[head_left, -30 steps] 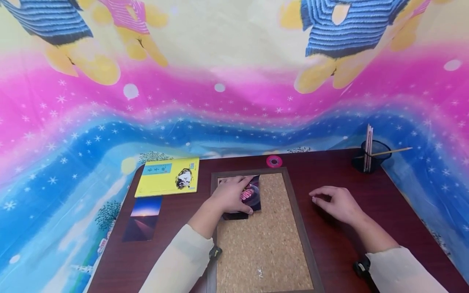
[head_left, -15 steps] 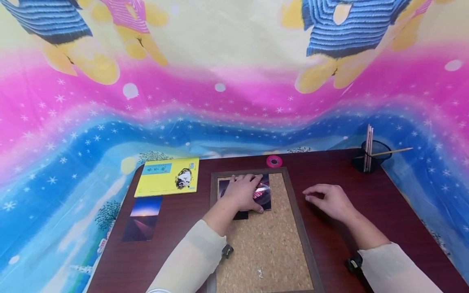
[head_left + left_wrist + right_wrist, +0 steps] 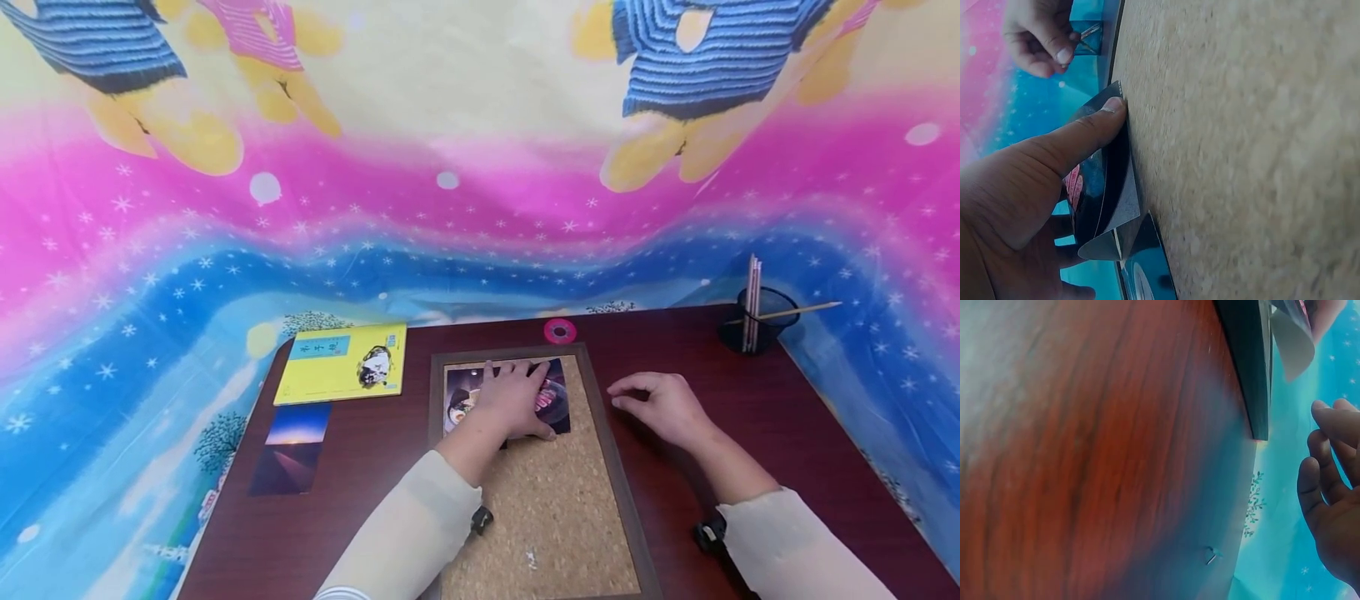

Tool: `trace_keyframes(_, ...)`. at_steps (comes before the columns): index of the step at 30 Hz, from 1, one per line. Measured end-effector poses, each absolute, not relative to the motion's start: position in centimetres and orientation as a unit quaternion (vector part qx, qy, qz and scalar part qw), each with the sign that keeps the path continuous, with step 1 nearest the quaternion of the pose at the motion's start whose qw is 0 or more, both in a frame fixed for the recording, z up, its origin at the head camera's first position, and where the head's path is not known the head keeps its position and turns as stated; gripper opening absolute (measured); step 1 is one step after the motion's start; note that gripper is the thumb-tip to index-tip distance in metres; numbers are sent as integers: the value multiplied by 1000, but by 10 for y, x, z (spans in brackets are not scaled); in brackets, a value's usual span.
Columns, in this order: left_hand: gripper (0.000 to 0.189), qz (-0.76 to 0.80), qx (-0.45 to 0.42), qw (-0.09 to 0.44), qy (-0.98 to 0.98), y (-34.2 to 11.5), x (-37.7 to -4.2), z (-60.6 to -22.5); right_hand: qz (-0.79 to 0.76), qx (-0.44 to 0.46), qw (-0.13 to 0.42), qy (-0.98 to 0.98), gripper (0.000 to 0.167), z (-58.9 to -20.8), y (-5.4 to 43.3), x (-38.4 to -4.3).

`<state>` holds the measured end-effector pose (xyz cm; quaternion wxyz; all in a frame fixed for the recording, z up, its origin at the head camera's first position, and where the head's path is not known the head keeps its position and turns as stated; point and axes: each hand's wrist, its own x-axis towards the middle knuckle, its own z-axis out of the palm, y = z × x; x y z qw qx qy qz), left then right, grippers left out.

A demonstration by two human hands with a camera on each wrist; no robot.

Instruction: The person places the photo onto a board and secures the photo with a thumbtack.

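My left hand grips a dark photo print of a food dish over the top of the framed cork board. In the left wrist view my thumb presses near the print's edge, and the print bows with its pale underside showing. A second food photo lies on the board's top left, partly covered by the hand. My right hand hovers just right of the frame, fingers loosely curled and thumb near the index finger. I see nothing held in it, though the fingertips are small in view.
A yellow book lies at the back left, with a sunset photo in front. A pink tape roll sits behind the board. A black mesh pencil cup stands back right. Small white bits lie low on the board.
My left hand has slid right across the board with the food photo, uncovering more of the photo at the left. My right hand has drifted left, closer to the frame.
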<state>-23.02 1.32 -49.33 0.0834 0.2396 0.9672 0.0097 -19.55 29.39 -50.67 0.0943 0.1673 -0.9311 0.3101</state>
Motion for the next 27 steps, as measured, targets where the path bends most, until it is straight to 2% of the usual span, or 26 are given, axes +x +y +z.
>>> trace_keyframes(11, 124, 10, 234, 92, 968, 18, -231, -494, 304, 164, 46, -937, 18, -505, 276, -204)
trace_keyframes(27, 121, 8, 245, 107, 963, 17, -226, -499, 302, 207, 15, -930, 13, -505, 256, -220)
